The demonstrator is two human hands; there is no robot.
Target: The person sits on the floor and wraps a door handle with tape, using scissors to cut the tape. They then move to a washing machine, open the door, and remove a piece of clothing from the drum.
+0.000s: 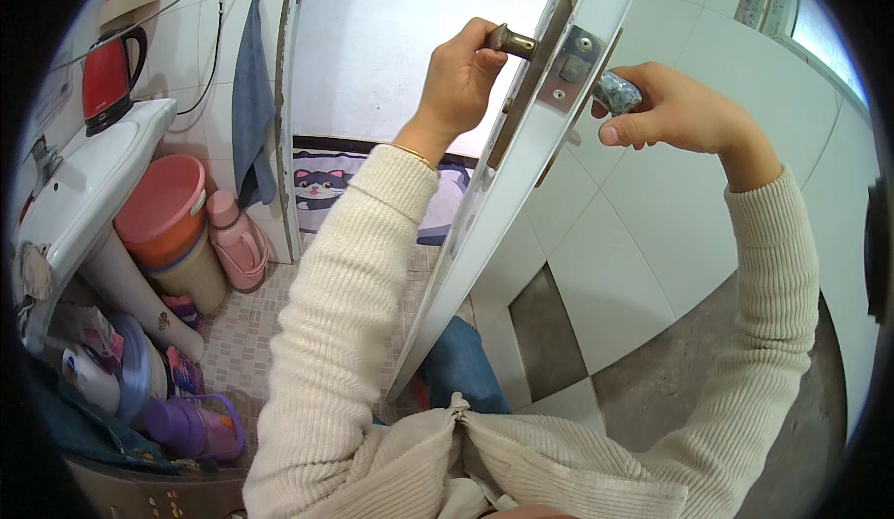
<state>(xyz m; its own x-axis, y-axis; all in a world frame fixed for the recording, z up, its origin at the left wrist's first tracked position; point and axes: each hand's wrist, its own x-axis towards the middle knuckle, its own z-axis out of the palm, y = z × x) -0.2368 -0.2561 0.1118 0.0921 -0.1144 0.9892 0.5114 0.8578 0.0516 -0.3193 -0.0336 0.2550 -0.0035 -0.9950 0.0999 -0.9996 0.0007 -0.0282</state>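
Observation:
A white door (484, 216) stands edge-on in front of me, with a metal latch plate (570, 65) screwed into its edge. My left hand (453, 81) is closed round the end of a brass-coloured door handle (518, 44) on the door's left face. On the opposite face, a second door handle (618, 93) looks grey-green and shiny, perhaps wrapped in something clear. My right hand (684, 109) grips that one, thumb below and fingers partly hidden behind it. Both arms are raised in cream knitted sleeves.
Left of the doorway stand a white washbasin (102, 170) with a red kettle (107, 81), a pink basin (166, 201) and a pink flask (237, 244). A blue towel (251, 100) hangs by the frame. A cat-patterned mat (321, 184) lies beyond. Tiled wall (624, 240) is at right.

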